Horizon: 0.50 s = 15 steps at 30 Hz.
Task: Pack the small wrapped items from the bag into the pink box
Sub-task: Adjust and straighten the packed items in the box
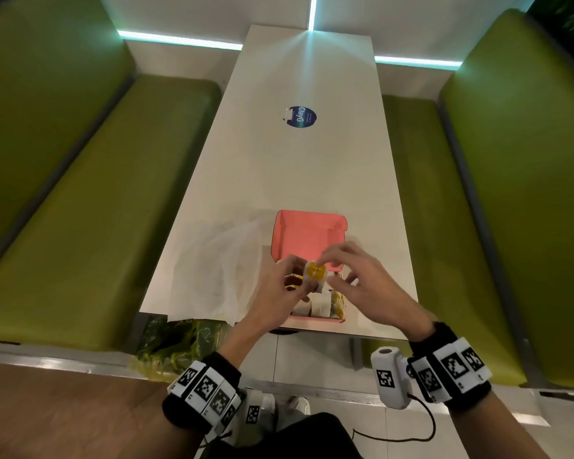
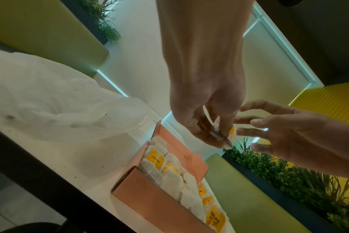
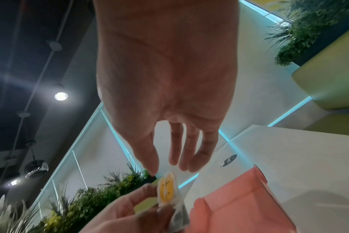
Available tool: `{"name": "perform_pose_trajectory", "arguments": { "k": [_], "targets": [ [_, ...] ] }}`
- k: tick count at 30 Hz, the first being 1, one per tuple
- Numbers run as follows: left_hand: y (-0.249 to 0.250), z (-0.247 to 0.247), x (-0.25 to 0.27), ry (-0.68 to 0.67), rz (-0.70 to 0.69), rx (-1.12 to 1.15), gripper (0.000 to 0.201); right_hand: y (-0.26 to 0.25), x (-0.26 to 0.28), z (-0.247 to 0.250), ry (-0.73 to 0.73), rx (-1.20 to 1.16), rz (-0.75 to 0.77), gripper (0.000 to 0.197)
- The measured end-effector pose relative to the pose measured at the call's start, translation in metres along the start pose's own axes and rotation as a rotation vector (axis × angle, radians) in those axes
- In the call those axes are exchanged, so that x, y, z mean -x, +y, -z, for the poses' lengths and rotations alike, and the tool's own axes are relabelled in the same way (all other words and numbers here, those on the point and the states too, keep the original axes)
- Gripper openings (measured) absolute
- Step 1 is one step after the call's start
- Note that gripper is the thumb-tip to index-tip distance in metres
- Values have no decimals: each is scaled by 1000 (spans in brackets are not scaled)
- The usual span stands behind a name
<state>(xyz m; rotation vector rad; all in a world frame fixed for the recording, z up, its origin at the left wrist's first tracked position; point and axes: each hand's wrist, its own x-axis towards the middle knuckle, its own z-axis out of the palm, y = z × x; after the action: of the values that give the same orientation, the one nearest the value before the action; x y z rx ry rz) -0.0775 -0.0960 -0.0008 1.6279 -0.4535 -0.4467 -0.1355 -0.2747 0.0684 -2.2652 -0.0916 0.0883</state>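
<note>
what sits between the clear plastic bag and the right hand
In the head view, the left hand pinching a yellow-tagged tea bag, and the pink box, lie between the plastic bag and the right hand.

Head view looks down; both wrist views look up closely, sharing the pink box (image 1: 307,236).

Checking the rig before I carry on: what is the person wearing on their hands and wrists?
Both hands are bare: left hand, right hand. Each wrist has a black band carrying white blocks printed with black square markers. A white camera unit with its own marker sits inside the right wrist, and a thin black cable trails from it.
</note>
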Motion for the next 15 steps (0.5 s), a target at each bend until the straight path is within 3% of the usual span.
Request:
{"name": "perform_pose_trajectory", "arguments": {
  "k": [3, 9, 15],
  "targets": [
    [-3, -2, 2, -36, 28, -6, 19, 6, -3, -14, -91, 64, -7, 19],
    [-20, 4, 12, -104, 117, -167, 36, 20, -11, -36, -88, 92, -58, 11],
    [-33, 13, 19, 35, 56, -353, 33, 53, -23, -46, 185, 52, -202, 16]
  ]
}}
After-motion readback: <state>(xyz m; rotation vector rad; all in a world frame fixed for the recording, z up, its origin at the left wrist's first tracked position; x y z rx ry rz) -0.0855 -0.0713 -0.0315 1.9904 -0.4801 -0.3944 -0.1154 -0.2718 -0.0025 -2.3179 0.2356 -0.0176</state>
